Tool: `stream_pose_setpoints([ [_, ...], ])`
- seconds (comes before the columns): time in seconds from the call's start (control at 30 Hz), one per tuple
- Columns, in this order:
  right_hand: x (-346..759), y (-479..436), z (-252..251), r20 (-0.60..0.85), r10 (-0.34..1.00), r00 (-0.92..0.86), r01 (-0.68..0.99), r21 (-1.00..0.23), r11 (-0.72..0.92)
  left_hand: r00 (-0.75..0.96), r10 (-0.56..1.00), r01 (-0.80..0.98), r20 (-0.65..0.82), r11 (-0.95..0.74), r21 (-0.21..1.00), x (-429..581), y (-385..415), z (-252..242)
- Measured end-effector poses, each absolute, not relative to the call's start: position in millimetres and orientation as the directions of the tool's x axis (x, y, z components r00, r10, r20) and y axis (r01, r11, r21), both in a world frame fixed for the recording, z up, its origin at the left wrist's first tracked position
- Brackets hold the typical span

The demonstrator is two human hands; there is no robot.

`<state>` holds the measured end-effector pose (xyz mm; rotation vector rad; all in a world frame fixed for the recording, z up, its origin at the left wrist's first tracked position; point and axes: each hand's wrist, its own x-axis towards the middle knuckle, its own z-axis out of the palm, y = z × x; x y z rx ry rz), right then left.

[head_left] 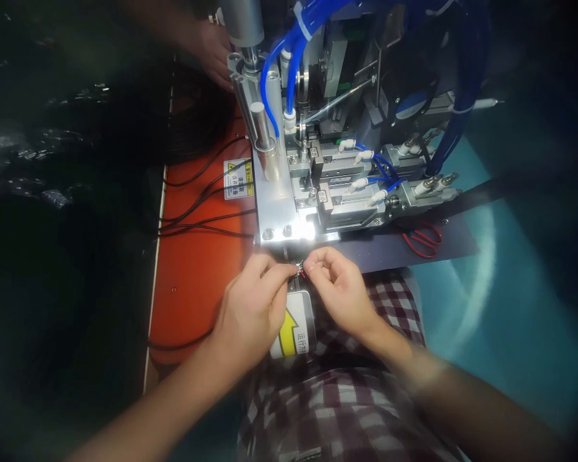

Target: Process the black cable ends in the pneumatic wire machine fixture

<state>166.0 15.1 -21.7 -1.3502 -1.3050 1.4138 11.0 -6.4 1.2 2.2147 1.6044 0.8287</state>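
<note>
Small thin wires point(301, 269) with a bit of red and white on them show between my fingertips, just in front of the machine's metal block point(284, 212). My left hand point(256, 296) is closed, thumb and forefinger pinched at the wires' left side. From the right, my right hand point(341, 285) pinches at the same wires with its fingers curled. The fingertips hide most of what each hand grips. Right below the hands is a white plate point(296, 327) with a yellow arrow and printed characters.
Black cables point(197, 221) cross the orange surface point(192, 282) at left. A bundle of black cable point(197, 122) lies farther back, near another person's hand point(216, 54). Blue air tubes point(293, 70) rise over the machine. Red-handled scissors or pliers point(422, 240) lie at right.
</note>
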Motion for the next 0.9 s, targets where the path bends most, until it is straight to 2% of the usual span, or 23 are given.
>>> stream_pose_setpoints([
  [0.3, 163.2, 16.6, -18.9, -0.232, 0.967, -0.105, 0.108, -0.969, -0.221, 0.221, 0.935, 0.771, 0.276, -0.341, 0.537, 10.1, -6.2, 0.7],
  [0.6, 158.9, 19.9, -12.6, -0.362, 0.929, -0.075, 0.101, -0.930, -0.354, 0.240, 0.931, 0.784, 0.275, -0.353, 0.511, 11.1, -6.3, 3.4],
  [0.73, 163.1, 20.1, -11.4, -0.447, 0.887, -0.116, 0.024, -0.894, -0.448, 0.255, 0.921, 0.790, 0.293, -0.374, 0.487, 11.5, -6.0, 3.8],
  [0.9, 168.5, 9.8, -11.5, -0.517, 0.844, -0.146, -0.044, -0.848, -0.528, 0.245, 0.926, 0.777, 0.287, -0.364, 0.513, 10.9, -6.7, 2.3],
])
